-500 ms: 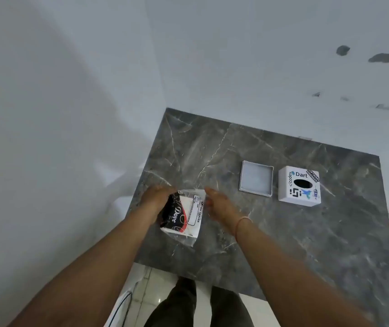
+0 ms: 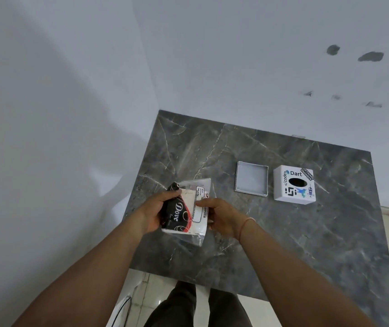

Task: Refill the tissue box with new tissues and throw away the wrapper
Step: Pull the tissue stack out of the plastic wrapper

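Both grips clamped the black-and-white plastic-wrapped tissue pack (image 2: pixel 185 212): left hand (image 2: pixel 157 212) one side, right hand (image 2: pixel 221 217) opposite.

The desk (image 2: pixel 271 232) was dark grey, like stone, with thin white lines running across it. The tissue pack (image 2: pixel 185 212) was black on one side with curly white writing and a red swirl, and white on the other side with small black print. Its wrapper ends looked clear and shiny. The tissue box (image 2: pixel 293 185) was white with a black oval hole and blue and black stickers. The flat lid (image 2: pixel 251 182) beside it was pale grey. The wall (image 2: pixel 236 55) was white with a few dark grey spots.
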